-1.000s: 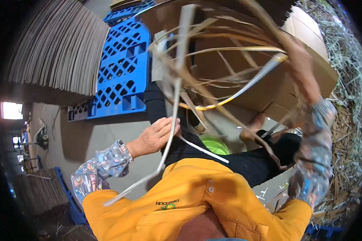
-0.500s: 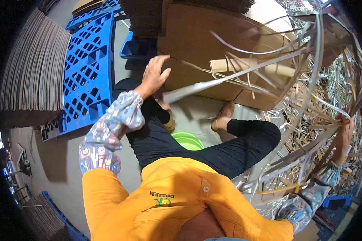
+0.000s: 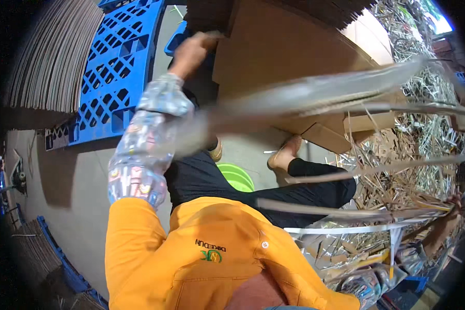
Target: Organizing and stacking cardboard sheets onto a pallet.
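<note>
My right hand, far out at the right, is closed around a bunch of long paper and cardboard strips. Their loose ends trail leftward across my leg and toward the big cardboard sheet. One wide pale strip is smeared by motion and crosses in front of my left forearm. My left hand is at the left edge of the large brown cardboard sheet. Motion blurs its fingers, so I cannot make out their pose or whether they touch the sheet.
A blue plastic pallet and a tall stack of cardboard sheets stand at the left. Heaped strip scraps cover the right side. A green basin is between my legs on the floor. Another cardboard stack is at lower left.
My right hand has moved lower, swinging the strips down and leftward. My left hand has moved up and slightly left, along the cardboard's edge. The view has shifted a little.
</note>
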The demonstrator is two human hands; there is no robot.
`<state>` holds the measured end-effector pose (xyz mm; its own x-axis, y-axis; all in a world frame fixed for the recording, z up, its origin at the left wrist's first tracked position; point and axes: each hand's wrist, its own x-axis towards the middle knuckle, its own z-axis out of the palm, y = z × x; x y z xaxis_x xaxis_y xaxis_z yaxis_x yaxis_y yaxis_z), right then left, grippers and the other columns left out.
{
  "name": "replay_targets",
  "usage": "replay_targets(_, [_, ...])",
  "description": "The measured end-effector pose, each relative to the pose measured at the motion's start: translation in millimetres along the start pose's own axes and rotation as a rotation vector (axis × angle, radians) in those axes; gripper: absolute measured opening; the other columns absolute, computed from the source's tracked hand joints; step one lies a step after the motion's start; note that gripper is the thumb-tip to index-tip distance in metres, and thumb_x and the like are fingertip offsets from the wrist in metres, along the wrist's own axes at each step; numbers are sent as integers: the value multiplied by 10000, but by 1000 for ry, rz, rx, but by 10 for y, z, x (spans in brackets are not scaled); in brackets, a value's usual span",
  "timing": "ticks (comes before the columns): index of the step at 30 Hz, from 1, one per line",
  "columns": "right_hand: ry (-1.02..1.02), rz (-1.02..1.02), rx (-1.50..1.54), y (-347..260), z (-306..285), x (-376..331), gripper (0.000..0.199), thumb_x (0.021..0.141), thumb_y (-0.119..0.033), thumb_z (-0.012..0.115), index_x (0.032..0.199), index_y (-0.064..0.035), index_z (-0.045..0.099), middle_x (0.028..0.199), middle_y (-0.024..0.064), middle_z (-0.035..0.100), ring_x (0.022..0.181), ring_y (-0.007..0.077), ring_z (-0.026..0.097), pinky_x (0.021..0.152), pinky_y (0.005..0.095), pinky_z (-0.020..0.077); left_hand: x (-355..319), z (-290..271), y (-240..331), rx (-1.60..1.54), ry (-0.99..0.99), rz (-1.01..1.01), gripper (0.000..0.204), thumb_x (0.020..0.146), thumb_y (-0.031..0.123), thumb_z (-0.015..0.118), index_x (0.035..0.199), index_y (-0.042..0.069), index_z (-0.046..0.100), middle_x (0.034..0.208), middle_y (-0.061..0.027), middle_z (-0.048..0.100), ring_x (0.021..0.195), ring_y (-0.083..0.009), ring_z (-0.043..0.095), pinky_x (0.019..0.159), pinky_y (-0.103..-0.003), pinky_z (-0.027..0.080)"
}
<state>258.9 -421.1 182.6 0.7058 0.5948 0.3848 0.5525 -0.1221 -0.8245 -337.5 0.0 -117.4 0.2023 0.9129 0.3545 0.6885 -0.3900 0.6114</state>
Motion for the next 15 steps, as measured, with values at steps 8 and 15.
replay_targets(8, [-771,198,-215,-503,2422,-1083,217,774,-123,511,955,-4,512,762,50,522,658,129,533,594,271,435,234,-399,83,-546,235,-214,259,863,250,562,1005,49,642,976,-36,650,900,-123,580,807,-246,424])
replay_targets(15, [-1270,-725,-447,-141,2999,-1837,218,684,-112,623,857,-31,518,761,140,545,729,337,525,628,419,435,262,-257,-348,-606,197,-433,378,777,371,628,873,6,634,717,-42,597,587,-124,526,511,-277,422])
